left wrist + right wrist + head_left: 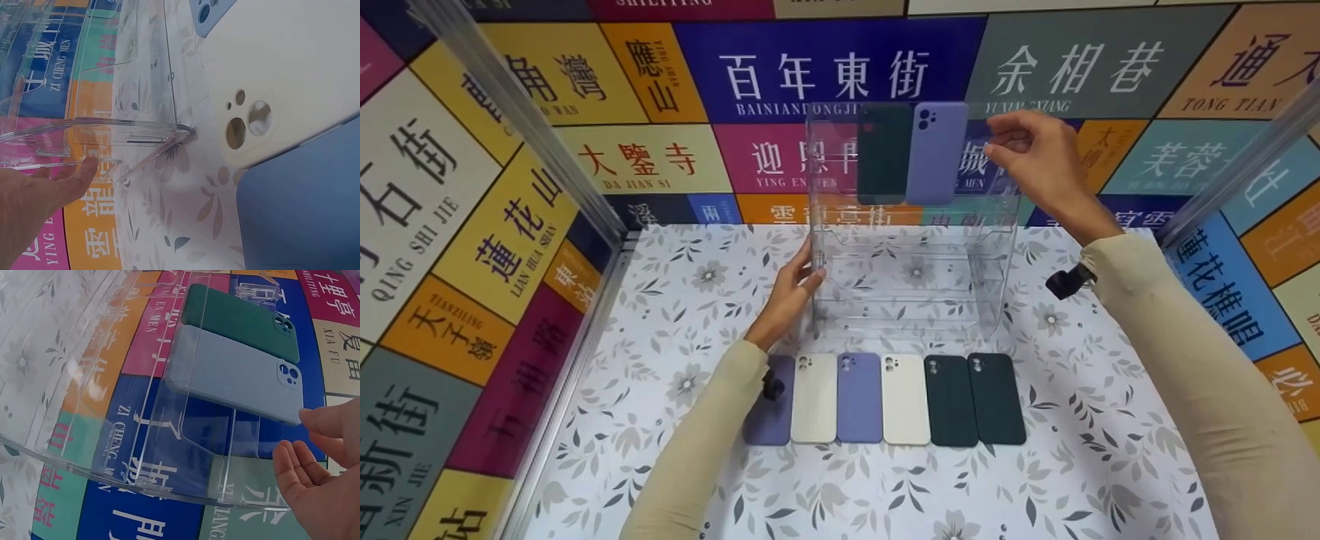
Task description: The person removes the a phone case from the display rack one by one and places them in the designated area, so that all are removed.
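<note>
A clear acrylic display stand (911, 300) with stepped tiers rises at the middle of the table. Its top tier holds a dark green phone case (883, 154) and, at its right, a purple phone case (937, 154), both upright side by side. My left hand (789, 296) holds the stand's left side edge, thumb at the front and fingers partly hidden behind. Beside the stand's upper right corner is my right hand (1039, 150), fingers loosely bent and nothing between them. In the right wrist view its fingertips (306, 417) appear close by the purple case's camera end.
In front of the stand lies a row of more phone cases: two purple (859, 397), two cream (906, 397) and two dark green (997, 397). My left wrist overlaps the leftmost. Panels with street names (840, 67) wall the back and sides of the flower-patterned table (690, 300).
</note>
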A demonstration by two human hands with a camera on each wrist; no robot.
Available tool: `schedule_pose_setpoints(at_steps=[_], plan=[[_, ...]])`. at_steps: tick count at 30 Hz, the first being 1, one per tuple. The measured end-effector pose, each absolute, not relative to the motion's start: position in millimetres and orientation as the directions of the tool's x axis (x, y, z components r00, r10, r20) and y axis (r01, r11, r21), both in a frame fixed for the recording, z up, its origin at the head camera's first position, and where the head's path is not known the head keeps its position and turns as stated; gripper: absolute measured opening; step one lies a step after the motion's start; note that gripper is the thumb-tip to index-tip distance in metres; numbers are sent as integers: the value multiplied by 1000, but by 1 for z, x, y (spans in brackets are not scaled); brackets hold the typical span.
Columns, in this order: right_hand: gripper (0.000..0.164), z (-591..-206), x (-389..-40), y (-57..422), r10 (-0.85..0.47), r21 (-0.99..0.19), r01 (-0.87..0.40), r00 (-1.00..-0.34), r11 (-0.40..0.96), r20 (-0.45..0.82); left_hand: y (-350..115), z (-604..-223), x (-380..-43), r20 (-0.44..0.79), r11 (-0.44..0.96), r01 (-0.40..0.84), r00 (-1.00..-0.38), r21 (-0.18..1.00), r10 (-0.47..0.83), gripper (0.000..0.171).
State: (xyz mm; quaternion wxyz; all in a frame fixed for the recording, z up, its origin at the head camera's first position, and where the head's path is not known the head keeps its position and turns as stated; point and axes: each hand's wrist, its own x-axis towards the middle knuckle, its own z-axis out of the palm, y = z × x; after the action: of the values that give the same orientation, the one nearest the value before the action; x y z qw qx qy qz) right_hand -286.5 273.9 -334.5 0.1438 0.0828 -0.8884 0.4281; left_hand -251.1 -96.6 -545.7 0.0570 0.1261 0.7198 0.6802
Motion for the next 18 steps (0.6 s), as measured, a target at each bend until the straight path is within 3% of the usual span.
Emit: schedule_pose_setpoints(at_steps=[18], plan=[[49, -326, -308, 245, -144, -634, -343, -928, 693, 345, -97, -545, -249, 81, 71, 103, -963, 992, 259, 76]])
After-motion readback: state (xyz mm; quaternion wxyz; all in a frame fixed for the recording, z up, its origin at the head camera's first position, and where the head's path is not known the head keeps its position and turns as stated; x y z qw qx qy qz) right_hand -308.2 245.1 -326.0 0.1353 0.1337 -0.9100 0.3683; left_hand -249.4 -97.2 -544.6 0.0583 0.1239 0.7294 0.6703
